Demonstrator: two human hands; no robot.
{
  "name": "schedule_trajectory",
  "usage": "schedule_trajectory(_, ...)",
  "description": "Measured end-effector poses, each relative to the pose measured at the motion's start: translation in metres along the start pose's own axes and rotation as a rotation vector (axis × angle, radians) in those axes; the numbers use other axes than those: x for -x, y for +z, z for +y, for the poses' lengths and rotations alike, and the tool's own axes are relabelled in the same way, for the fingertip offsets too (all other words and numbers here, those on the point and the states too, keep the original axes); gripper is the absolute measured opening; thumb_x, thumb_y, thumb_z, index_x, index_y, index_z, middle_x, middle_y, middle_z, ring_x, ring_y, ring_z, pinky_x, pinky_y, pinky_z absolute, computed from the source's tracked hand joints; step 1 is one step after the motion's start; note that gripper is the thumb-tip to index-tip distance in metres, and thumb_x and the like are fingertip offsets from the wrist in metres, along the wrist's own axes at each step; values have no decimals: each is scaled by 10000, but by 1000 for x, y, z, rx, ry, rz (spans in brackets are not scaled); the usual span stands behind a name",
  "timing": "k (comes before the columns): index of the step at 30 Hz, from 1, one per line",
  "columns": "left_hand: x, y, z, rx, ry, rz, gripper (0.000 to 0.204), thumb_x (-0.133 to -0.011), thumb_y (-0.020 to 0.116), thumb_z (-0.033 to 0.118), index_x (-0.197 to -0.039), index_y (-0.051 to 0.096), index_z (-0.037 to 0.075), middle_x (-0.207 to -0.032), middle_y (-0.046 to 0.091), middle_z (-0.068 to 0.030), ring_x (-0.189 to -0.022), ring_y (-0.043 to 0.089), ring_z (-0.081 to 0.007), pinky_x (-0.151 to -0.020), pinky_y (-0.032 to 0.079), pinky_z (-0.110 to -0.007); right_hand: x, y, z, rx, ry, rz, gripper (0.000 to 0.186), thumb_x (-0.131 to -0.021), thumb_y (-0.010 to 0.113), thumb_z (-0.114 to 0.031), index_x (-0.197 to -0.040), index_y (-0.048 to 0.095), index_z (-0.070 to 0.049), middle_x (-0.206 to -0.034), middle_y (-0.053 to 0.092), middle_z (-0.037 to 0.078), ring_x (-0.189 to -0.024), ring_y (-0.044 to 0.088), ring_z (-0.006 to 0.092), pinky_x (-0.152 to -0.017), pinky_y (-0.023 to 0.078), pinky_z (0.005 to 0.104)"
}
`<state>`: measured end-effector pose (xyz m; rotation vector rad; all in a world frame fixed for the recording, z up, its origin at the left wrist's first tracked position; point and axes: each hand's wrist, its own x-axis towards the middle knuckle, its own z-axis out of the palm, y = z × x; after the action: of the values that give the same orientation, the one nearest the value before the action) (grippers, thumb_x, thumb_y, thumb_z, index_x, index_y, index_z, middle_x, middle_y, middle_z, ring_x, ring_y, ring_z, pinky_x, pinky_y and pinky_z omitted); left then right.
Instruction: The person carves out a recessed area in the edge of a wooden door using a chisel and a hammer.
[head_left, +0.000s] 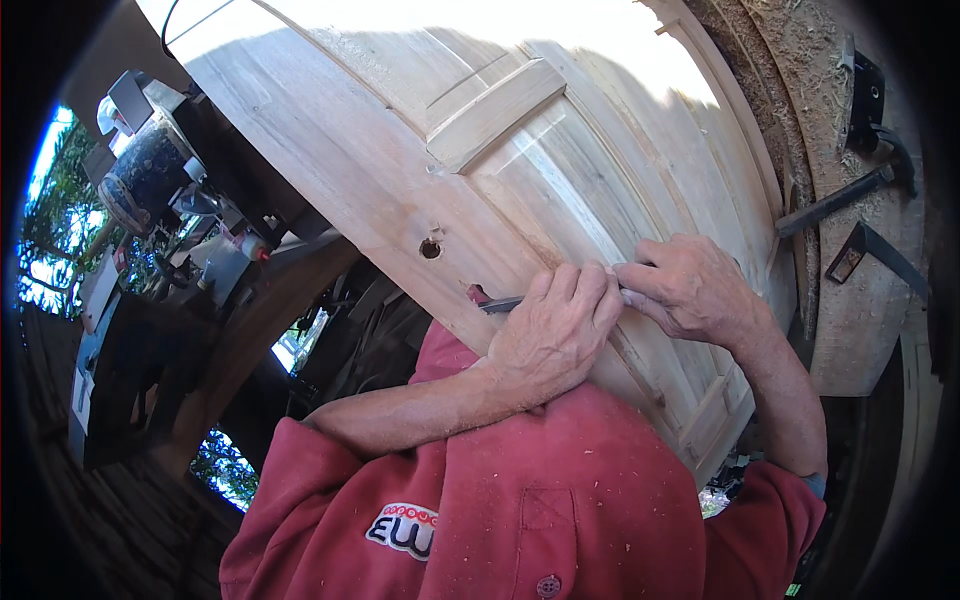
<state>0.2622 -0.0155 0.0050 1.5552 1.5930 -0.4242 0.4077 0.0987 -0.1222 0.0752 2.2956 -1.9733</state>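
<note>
A pale wooden panelled door [380, 215] lies in front of me. It has a round hole [431, 248] and, nearer me, a smaller cut opening [478, 294]. The flat dark blade of what looks like a chisel [503, 304] lies low over the wood, its tip at the smaller opening. My left hand [560, 325] wraps over the tool close to the blade, its wrist by the door's near edge. On the right, my right hand [690, 288] is closed round the tool's other end, touching my left fingers. The handle is hidden by my hands.
At the right, a hammer [840, 198] and a dark angled tool [878, 255] lie on a sawdust-strewn board [850, 330]. A dark motor-driven machine [150, 175] stands at the left. Bright sunlight washes out the door's far part.
</note>
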Motion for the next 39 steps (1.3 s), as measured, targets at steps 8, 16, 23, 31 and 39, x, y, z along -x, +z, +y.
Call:
schedule_trajectory(8,-7,-3,-3,24,-7,56,482,-853,553,148,-1262,547,-107,-1106,534,-165,-960,531,-281,-813,448,-383,-4,-5,5,-11,8,9,178,-895,680,-281,-950,654,-115,-746,571,88,-673,621,312,-600,491,438)
schedule_trajectory(16,-4,-3,-6,5,-47,91,472,-850,559,140,-1255,554,-104,-1100,532,-168,-949,533,-282,-804,448,-388,-20,-11,13,14,-88,-30,208,-843,704,-242,-984,670,-94,-748,549,81,-689,608,304,-622,470,435)
schedule_trajectory(23,-6,-3,-6,-13,-68,86,473,-849,564,139,-1252,552,-109,-1098,527,-172,-946,527,-285,-801,440,-386,-29,-14,21,53,-139,-74,204,-895,665,-289,-992,660,-109,-750,613,89,-694,655,316,-615,514,446)
schedule_trajectory(31,5,-6,-3,50,-29,-43,431,-835,565,160,-1188,577,-87,-1102,531,-173,-957,524,-291,-815,414,-400,-6,17,-2,-80,-42,-5,183,-903,647,-234,-916,610,-55,-743,590,93,-685,647,318,-593,519,427)
schedule_trajectory(39,17,-2,-4,90,42,-78,401,-825,549,150,-1154,581,-76,-1130,535,-182,-999,522,-297,-848,410,-402,12,37,-27,-140,67,62,160,-885,658,-193,-897,603,-43,-763,593,96,-689,646,314,-595,520,425)
